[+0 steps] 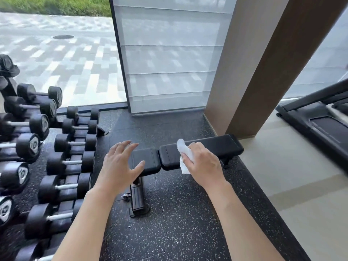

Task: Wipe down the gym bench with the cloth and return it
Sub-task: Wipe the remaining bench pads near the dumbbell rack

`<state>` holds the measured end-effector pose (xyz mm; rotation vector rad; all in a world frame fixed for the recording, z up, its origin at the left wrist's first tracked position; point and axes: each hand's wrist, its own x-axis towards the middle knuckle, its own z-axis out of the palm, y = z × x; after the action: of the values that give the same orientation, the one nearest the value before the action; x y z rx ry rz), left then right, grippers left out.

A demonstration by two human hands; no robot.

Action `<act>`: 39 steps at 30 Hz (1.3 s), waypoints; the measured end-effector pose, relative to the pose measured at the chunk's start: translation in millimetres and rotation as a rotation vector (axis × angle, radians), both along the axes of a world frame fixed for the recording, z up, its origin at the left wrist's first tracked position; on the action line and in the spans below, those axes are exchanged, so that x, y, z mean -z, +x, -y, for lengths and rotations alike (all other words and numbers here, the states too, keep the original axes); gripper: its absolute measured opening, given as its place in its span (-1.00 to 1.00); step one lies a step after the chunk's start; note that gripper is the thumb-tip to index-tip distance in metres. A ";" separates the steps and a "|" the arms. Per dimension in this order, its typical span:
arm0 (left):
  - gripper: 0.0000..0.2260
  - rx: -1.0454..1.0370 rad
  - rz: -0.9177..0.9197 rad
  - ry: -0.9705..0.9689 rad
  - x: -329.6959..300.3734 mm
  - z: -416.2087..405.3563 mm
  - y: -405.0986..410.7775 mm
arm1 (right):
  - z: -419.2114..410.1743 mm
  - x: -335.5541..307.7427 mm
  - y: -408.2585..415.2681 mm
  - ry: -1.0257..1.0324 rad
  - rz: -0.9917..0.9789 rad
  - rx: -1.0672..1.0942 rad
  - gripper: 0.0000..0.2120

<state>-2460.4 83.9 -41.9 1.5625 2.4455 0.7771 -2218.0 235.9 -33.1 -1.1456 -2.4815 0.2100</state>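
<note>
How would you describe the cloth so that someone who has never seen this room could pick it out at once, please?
Find the low black gym bench on the dark speckled floor, between the dumbbell rack and the brown pillar. Over its longer pad, the right hand grips the cloth. It is the only white, crumpled thing there; everything beside it is black.

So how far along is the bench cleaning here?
Early on. Done: the right hand already grips the white cloth. In hand: it hovers over the bench, while the left hand is open above the seat pad. Left: wiping both pads and returning the cloth.
</note>
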 end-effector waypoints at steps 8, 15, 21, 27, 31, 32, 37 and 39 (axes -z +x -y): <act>-0.38 0.004 0.029 -0.034 15.1 -84.3 -31.3 | -91.1 8.7 -31.1 -0.056 -0.009 -0.008 -0.72; -0.39 -0.125 -0.013 0.009 7.5 -162.1 -57.9 | -204.3 14.3 -75.7 -0.110 -0.050 -0.140 -0.74; -0.26 -0.304 -0.017 0.004 2.0 -177.1 -77.7 | -266.7 20.1 -136.8 -0.178 -0.066 -0.278 -0.75; -0.30 -0.421 -0.022 -0.016 8.3 -165.4 -118.6 | -277.7 33.6 -200.7 -0.252 -0.057 -0.391 -0.76; -0.30 -0.435 -0.003 -0.014 16.3 -166.3 -159.1 | -282.5 44.3 -246.4 -0.319 -0.050 -0.394 -0.77; -0.31 -0.433 0.010 -0.009 19.0 -166.8 -171.0 | -283.1 47.4 -258.5 -0.328 -0.050 -0.388 -0.77; -0.37 -0.357 0.044 0.052 40.5 -170.2 -246.4 | -281.5 70.8 -323.7 -0.395 -0.035 -0.319 -0.77; -0.40 -0.324 0.057 0.071 50.5 -173.6 -276.8 | -278.1 81.4 -345.2 -0.458 -0.023 -0.280 -0.76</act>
<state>-2737.2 257.5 -92.4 1.1577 2.6905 0.9515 -2563.2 514.0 -114.5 -0.9354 -2.6412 0.9026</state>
